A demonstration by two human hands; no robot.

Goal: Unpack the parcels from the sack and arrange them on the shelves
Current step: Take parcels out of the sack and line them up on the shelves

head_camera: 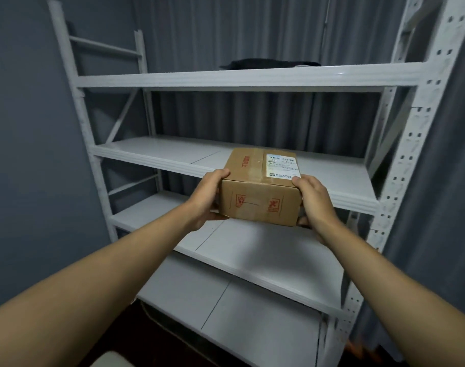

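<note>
Grey wall fills the left of the frame, and a pleated grey curtain [252, 27] hangs behind a white metal shelving unit [83, 123] that spans the middle and right. Its boards look bare apart from a dark, flat thing [268, 63] lying on the top shelf [226, 78] in the upper middle; what it is cannot be told.

At centre left, the left hand [207, 200] comes in on an outstretched bare arm and holds the near left corner of a taped cardboard parcel [260, 192], thumb over the top edge and fingers tucked under the base. Its grip is closed on the box. The parcel sits in the middle of the frame, level, label side up, held in the air in front of the second shelf [152, 154] and above the third shelf [252, 250]; it seems to touch neither board.

Right of centre, the right hand [314, 205] mirrors the hold on the near right corner, thumb on top by the white shipping label [282, 165], fingers beneath. Two hands under the base probably keep the box flat, so it can slide onto a board label-up and readable.

No sack shows in this view.
</note>
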